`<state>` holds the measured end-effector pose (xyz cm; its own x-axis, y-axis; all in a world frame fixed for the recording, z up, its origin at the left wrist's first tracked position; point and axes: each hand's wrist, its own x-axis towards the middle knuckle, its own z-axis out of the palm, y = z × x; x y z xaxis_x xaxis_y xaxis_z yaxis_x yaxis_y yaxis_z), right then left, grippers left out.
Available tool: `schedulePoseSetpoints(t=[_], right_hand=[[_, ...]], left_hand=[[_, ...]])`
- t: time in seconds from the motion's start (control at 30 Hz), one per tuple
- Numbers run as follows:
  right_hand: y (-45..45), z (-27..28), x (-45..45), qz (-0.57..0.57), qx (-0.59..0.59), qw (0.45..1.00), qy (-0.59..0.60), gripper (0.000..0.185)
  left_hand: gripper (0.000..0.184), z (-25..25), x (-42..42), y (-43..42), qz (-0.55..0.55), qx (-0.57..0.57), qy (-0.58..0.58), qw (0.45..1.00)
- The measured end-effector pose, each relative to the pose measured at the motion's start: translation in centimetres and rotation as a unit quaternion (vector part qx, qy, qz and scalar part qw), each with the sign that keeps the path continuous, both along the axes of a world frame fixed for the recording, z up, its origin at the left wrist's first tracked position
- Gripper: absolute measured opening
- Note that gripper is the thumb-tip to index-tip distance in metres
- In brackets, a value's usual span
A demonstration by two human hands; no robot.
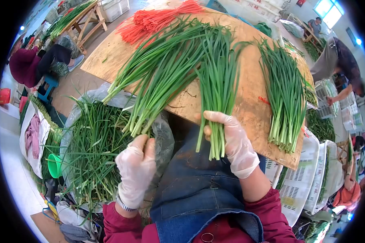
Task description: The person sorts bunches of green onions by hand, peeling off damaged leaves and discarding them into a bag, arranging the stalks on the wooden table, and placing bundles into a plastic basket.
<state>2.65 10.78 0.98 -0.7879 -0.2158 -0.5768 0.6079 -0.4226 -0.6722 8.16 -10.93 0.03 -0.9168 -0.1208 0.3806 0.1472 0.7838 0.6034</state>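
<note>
My gloved right hand [230, 139] is wrapped round the pale stem ends of a small bunch of garlic chives [220, 77], whose leaves rest on a wooden board [251, 93]. My gloved left hand [137, 168] has its fingers pinched together just below the stem ends of a loose pile of garlic chives [170, 69]. Whatever lies between those fingers is hidden. A thicker bunch of garlic chives [283, 97] lies at the board's right, beside a red tie [263, 100].
Red ties [158, 20] are heaped at the board's far edge. At my left, a plastic-lined container [164, 131] holds loose chives, near a green cup [54, 165]. White crates [300, 182] stand at right. A seated person [26, 65] and a bending person [342, 60] are nearby.
</note>
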Motion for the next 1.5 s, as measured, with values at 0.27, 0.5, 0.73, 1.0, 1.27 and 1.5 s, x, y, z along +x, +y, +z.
schedulePoseSetpoints(t=[0.27, 0.5, 0.73, 1.0, 1.27, 1.5], right_hand=[[1.1, 0.5, 2.4, 0.008, -0.026, 0.999, 0.043, 0.026], [3.1, -0.1, 7.5, -0.045, -0.041, 0.998, 0.029, 0.031], [7.6, 2.3, 10.8, -0.062, -0.009, 0.997, 0.04, 0.028], [6.8, 7.6, 8.5, -0.018, 0.123, 0.957, 0.262, 0.029], [7.1, 7.8, 0.7, 0.003, 0.281, 0.854, 0.438, 0.032], [6.5, -1.3, -1.8, -0.048, 0.18, 0.902, 0.39, 0.04]], left_hand=[[0.036, 1.8, -3.7, 4.6, -0.165, 0.203, -0.195, 0.945], [0.034, 0.7, -5.4, 11.0, -0.304, 0.495, -0.437, 0.687], [0.033, 1.7, -4.4, 16.0, -0.39, 0.508, -0.451, 0.622], [0.04, 10.9, -7.7, 16.6, -0.517, 0.574, -0.295, 0.563], [0.028, 14.8, -10.2, 15.1, -0.522, 0.427, -0.041, 0.737], [0.025, 6.1, -11.2, 14.8, -0.464, 0.433, -0.097, 0.767]])
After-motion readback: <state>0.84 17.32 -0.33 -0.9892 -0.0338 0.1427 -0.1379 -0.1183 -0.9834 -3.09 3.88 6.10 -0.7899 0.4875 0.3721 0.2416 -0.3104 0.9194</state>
